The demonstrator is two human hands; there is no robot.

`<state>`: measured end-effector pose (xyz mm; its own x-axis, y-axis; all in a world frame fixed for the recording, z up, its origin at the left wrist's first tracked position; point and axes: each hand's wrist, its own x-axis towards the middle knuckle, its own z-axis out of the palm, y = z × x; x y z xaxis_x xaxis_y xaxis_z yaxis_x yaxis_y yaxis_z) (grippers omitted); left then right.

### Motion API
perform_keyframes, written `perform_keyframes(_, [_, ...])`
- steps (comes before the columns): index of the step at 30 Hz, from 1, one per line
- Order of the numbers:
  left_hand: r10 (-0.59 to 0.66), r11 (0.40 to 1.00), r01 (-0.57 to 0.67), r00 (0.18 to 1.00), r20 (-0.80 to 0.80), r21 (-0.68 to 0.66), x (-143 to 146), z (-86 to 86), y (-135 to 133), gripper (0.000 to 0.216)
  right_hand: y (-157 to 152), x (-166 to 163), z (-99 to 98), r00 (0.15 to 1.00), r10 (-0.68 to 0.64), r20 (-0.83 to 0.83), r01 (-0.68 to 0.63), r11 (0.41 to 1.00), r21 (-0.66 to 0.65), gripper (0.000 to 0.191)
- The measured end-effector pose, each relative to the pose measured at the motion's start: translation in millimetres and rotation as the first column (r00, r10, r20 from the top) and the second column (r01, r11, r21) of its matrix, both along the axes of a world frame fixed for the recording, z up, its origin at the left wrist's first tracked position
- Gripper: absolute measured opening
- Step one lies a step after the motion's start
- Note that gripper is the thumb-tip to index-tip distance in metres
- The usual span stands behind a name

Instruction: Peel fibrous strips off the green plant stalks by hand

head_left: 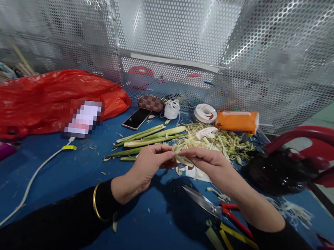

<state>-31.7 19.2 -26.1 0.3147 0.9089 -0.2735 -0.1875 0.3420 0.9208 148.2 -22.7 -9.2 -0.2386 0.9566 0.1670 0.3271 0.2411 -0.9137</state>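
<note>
My left hand (147,164) and my right hand (210,165) meet above the blue table (68,178), both pinching a thin pale green leaf strip (183,158) held between their fingertips. The fingers of both hands are closed on it. Just beyond lie several long green stalks (150,137) side by side. A heap of pale green trimmings (225,141) spreads to the right of the stalks. Under my right forearm lie scissors (206,202) with red handles, blades pointing left. A gold bangle sits on my left wrist.
A red plastic bag (38,95) lies at the left. A phone (137,118), a checkered pouch (151,103), a white spool (172,109), a tape roll (205,113) and an orange packet (237,121) stand behind. A black bag (275,172) and red chair (331,150) sit right. A white cable (36,175) crosses left.
</note>
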Motion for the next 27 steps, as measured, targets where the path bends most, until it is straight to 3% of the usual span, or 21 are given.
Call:
perform_keyframes(3, [-0.012,1.0,0.012,1.0,-0.002,0.003,-0.2,-0.2,-1.0,0.017,-0.1,3.5,1.7,0.998,0.035,-0.044,-0.036,0.998,-0.043,0.023])
perform_keyframes(8, [-0.054,0.997,0.054,0.998,0.011,-0.047,0.6,1.6,-1.9,0.019,2.0,5.1,-3.6,0.987,-0.073,-0.143,0.058,0.992,-0.109,0.009])
perform_keyframes(15, [-0.061,0.998,0.06,0.998,-0.024,-0.019,1.1,0.6,-2.6,0.016,1.6,-8.8,-10.7,0.921,-0.251,-0.299,0.274,0.961,0.038,0.008])
perform_keyframes(19, [-0.063,0.998,0.064,0.998,-0.026,0.02,1.8,0.9,-4.8,0.011,-0.9,-17.5,-10.7,0.878,-0.314,-0.361,0.33,0.944,-0.019,0.011])
perform_keyframes(22, [-0.064,0.998,0.064,0.998,-0.022,0.022,2.1,1.3,-5.7,0.011,-2.6,-18.5,-7.4,0.904,-0.316,-0.288,0.334,0.942,0.013,0.011])
perform_keyframes(27, [-0.057,0.998,0.057,0.998,-0.017,0.039,1.9,0.8,-5.3,0.011,-5.4,-16.2,-5.0,0.955,-0.297,0.017,0.293,0.949,0.113,0.009])
